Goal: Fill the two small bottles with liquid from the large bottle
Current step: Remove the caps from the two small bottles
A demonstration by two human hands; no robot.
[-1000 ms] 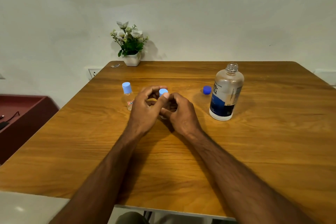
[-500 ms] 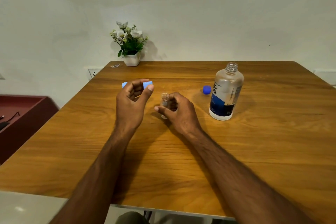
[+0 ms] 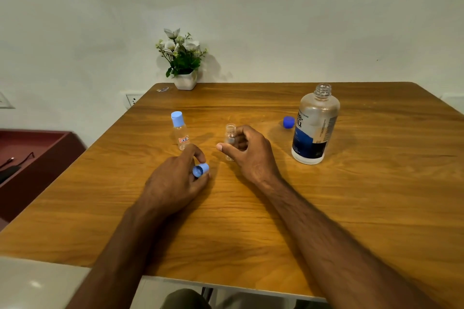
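We see the right hand (image 3: 247, 152) wrapped around an uncapped small bottle (image 3: 230, 138) standing upright near the middle of the bench (image 3: 376, 208). At its 7 o'clock the left hand (image 3: 175, 183) pinches a light blue cap (image 3: 200, 170) low over the wood. The capped small bottle (image 3: 180, 130) stands at 9 o'clock from the open one, apart from both hands. At 3 o'clock the large bottle (image 3: 315, 124) stands open, its dark blue cap (image 3: 288, 122) lying just beside it. A potted plant (image 3: 183, 60) sits at 12 o'clock by the wall.
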